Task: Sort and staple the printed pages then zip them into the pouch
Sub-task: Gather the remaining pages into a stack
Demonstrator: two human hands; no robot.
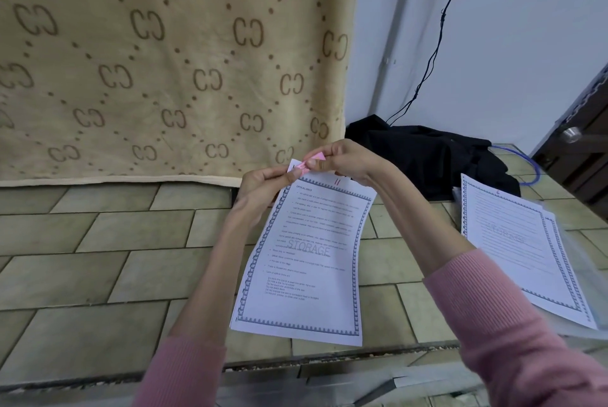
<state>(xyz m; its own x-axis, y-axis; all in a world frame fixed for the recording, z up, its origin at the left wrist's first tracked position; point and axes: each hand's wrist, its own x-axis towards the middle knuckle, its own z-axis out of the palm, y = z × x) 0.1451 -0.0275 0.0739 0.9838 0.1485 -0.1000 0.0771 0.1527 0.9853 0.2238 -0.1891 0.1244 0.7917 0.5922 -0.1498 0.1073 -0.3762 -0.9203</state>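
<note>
A set of printed pages (pixel 306 262) with a patterned border and a "STORAGE" watermark hangs above the tiled table. My left hand (pixel 263 186) pinches the pages' top left corner. My right hand (pixel 342 160) grips a small pink stapler (pixel 311 161) that sits over that same corner, touching my left fingertips. A second pile of printed pages (pixel 523 252) lies on the table at the right, on top of what looks like a clear plastic pouch (pixel 589 278); most of the pouch is hidden.
A black cloth bundle (pixel 427 156) sits at the back of the tiled table (pixel 98 275), with a blue cable (pixel 534 173) beside it. A beige patterned blanket (pixel 164 61) hangs behind. A dark wooden door (pixel 582 156) stands at the right.
</note>
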